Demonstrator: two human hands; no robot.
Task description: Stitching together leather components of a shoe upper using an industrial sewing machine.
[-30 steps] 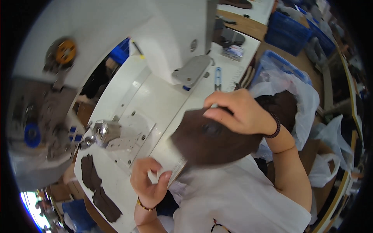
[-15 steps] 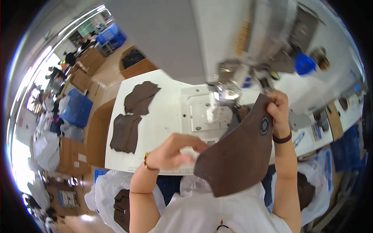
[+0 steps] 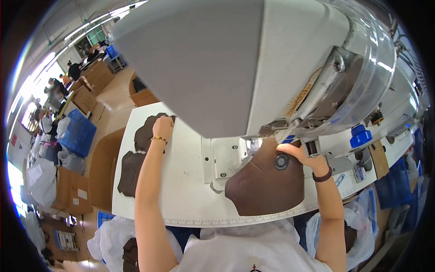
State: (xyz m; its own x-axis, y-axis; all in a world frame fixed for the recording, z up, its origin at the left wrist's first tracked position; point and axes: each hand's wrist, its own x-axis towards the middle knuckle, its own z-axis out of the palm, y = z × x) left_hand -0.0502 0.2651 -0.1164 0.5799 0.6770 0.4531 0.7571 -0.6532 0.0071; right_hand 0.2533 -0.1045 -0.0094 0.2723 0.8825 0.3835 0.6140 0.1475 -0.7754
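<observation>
A large brown leather panel (image 3: 272, 195) with a round dark emblem lies on the white sewing machine table, its upper part beneath the machine head (image 3: 290, 124). My right hand (image 3: 308, 156) grips its upper right edge, thumb on top beside the emblem, the other fingers partly hidden. My left hand (image 3: 163, 128) reaches across to the far-left pile of smaller brown leather pieces (image 3: 144, 134); its fingers are curled together at the pile's right edge, pinching a piece. Nearer to me is a second pile of brown leather pieces (image 3: 131, 173).
The machine's grey housing (image 3: 195, 59) overhangs the middle of the table (image 3: 186, 199). A blue knob (image 3: 360, 134) sits at right. Plastic-lined bins (image 3: 108, 240) flank my lap, and cardboard boxes (image 3: 72, 190) stand to the left. Several people are far off at upper left.
My left hand has left the large panel and moved away to the far-left pile. The panel, raised and tilted before, is now down flat on the table, still in my right hand.
</observation>
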